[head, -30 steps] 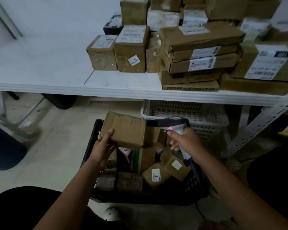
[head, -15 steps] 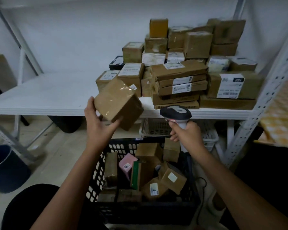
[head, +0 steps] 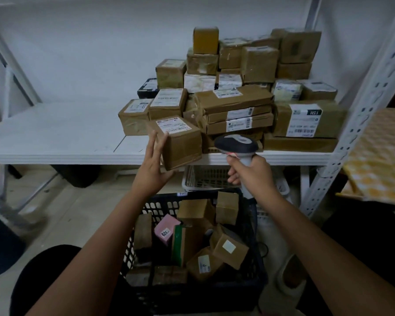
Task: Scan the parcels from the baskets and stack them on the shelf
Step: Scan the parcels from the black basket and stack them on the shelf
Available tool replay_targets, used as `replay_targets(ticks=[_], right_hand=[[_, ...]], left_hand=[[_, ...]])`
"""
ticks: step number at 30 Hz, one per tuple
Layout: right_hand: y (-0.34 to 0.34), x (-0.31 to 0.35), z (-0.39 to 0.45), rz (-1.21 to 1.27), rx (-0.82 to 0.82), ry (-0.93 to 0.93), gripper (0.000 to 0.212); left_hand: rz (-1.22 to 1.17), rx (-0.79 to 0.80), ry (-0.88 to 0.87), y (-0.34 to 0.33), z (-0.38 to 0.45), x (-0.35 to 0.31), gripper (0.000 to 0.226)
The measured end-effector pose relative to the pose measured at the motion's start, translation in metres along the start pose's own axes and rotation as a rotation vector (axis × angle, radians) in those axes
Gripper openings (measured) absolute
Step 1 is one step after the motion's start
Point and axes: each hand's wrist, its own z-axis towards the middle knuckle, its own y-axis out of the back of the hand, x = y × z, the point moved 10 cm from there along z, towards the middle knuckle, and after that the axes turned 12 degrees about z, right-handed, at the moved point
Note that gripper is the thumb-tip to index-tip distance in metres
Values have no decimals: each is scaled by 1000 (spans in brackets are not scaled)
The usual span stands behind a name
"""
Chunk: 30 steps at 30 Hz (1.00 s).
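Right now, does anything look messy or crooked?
Yes. The brown cardboard parcels in the black plastic basket lie jumbled and tilted, a pink box among them. The left hand holds a taped brown parcel tilted at the white shelf's edge.

Head-worn view, facing forward and down (single camera), shelf (head: 55,142) close ahead

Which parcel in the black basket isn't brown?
The pink parcel at the black basket's back left, marked 129; the rest are brown cardboard.

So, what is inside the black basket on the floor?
The black basket holds several brown parcels, one pink parcel and a green-edged box. Anything lying underneath them is covered.
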Motion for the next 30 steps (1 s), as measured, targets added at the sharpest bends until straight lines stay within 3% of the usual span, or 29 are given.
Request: replay_targets(ticks=[2,8,12,14,17,19,22,26,28,30], right_hand=[[-7,1,2,-7,14,5,29],[-19,5,7,-9,48,-9,31],[-23,7,8,-17,53,-6,30],[-24,7,9,-9,57,-6,29],[-20,7,10,-9,51,-11,29],[-17,7,11,2,46,-10,29],[-15,7,11,2,48,-8,27],[-8,3,10,-11,39,-18,29],[-6,2,11,-6,38,-24,30],[-8,3,10,-6,52,-33,30]], left_hand=[[-152,12,66,-6,2,8,107],[-827,68,498,-41,3,34,86],[-921,-26,597,-46,5,33,92],[-995,-79,737,-51,4,41,99],[-1139,31,891,-73,-3,42,97],[-1198,163,911,-83,-10,31,91],[-1271,284,898,-97,-15,21,110],[-1319,222,874,-92,-16,27,88],[-1313,251,837,-87,-19,28,89],[-1289,302,815,-82,-25,24,75]])
